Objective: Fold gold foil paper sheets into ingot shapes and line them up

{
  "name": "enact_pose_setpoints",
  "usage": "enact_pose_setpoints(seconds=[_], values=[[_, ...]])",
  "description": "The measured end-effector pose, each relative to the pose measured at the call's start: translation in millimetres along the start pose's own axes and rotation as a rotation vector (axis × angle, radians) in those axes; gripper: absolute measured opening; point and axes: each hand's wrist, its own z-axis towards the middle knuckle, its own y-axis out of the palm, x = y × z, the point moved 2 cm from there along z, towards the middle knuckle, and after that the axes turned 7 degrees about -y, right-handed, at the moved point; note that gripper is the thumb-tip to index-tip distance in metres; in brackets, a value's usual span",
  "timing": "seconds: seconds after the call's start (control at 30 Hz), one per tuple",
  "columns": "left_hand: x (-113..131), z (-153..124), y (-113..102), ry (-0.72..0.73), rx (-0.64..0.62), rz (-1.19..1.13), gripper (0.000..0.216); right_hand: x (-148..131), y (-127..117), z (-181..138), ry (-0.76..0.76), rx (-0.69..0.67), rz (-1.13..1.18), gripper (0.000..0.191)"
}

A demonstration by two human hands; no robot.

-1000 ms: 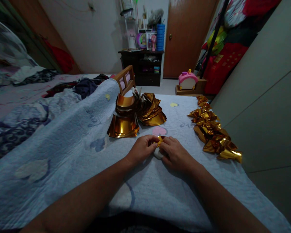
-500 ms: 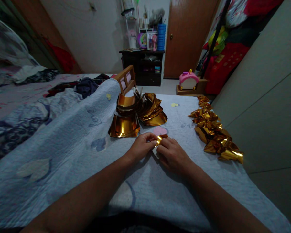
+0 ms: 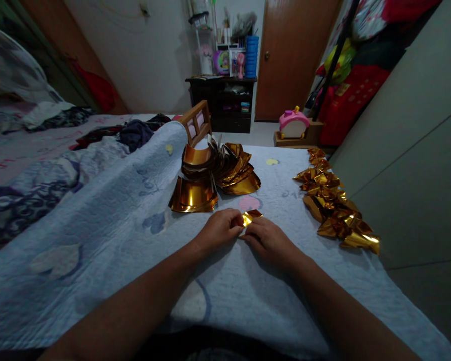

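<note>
Between my two hands is a small piece of shiny gold foil paper (image 3: 251, 216), partly folded and mostly covered by my fingers. My left hand (image 3: 222, 226) pinches its left side, fingers curled against the thumb. On its right side, my right hand (image 3: 267, 237) grips the foil with bent fingers. Beyond my left hand lies a fanned stack of flat gold foil sheets (image 3: 195, 194), with more gold sheets (image 3: 240, 183) spread beside it. Over to the right, a row of folded gold foil pieces (image 3: 332, 205) runs along the edge of the bedspread.
A pale blue quilted bedspread (image 3: 135, 281) with heart patterns covers the surface. At its far edge stands a small wooden rail (image 3: 197, 123). A pink toy (image 3: 293, 124) rests past the far right. Crumpled clothes (image 3: 135, 133) lie left, and a pale cabinet side (image 3: 417, 175) rises right.
My fingers have shifted around the gold foil, and more of its shiny face shows between them. My right hand has turned slightly. The stacks and the folded pieces stay in place.
</note>
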Motion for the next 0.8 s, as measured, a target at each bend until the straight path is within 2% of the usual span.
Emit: enact_pose_setpoints(seconds=[0.27, 0.5, 0.8], values=[[-2.6, 1.0, -7.7, 0.029, -0.104, -0.012, 0.015, 8.6, 7.9, 3.3, 0.139, 0.084, -0.108, 0.01], [-2.0, 1.2, -15.5, 0.101, -0.173, -0.031, 0.017, 6.0, 9.1, 6.7, 0.221, 0.089, -0.163, 0.012], [-8.8, 1.2, -10.7, 0.068, -0.188, -0.032, 0.014, 1.2, 7.6, 9.7, 0.29, 0.061, -0.227, 0.013]])
